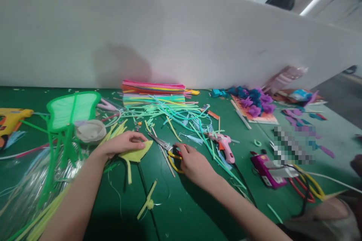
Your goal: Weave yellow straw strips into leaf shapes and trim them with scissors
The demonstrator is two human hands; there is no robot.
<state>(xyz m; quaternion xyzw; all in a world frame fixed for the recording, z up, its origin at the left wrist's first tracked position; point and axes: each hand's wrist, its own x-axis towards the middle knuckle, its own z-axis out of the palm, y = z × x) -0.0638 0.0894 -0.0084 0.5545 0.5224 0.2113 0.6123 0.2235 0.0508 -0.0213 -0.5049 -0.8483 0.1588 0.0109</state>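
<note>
My left hand (126,144) pinches a yellow leaf-like piece (138,154) between thumb and fingers. A fuzzy yellow strip (129,173) hangs from its lower edge. To the right, my right hand (195,160) has its fingers closed on the red and yellow handles of a pair of scissors (166,146). The blades point up and left, towards the yellow piece. Under the scissors lies a thin stick (164,152). Nearer to me rests a short yellow pipe cleaner (147,197) with a small yellow ball on it.
Coloured pipe cleaners (154,92) lie along the white partition (169,34). A pink glue gun (225,147) with a cord lies right. At left are a green wing-shaped frame (73,111) and a yellow glue gun (11,120). Purple flowers (256,101) and a magenta box (267,169) are farther right.
</note>
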